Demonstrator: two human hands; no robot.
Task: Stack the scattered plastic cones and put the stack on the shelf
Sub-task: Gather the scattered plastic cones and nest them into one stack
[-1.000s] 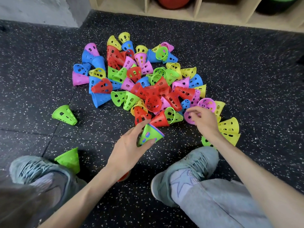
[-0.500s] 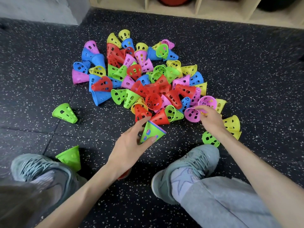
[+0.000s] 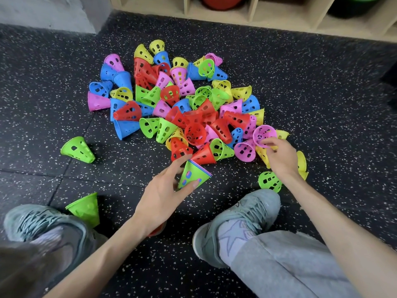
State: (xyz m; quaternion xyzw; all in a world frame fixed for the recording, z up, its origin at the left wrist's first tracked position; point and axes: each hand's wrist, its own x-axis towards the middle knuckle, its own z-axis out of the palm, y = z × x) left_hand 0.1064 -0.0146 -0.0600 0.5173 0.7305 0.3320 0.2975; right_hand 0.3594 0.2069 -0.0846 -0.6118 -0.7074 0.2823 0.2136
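Left hand (image 3: 159,196) gripping a short nested stack (image 3: 193,176), green outermost, tilted just above the floor (image 3: 322,93). Right hand (image 3: 280,157) pinching a pink cone's (image 3: 263,135) rim at the pile's (image 3: 182,104) right edge. Shelf (image 3: 253,17) beyond, well apart.

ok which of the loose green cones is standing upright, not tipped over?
The green cone by the left shoe, wide rim on the floor. The green cone left of the pile and the green cone near the right wrist both lie on their sides.
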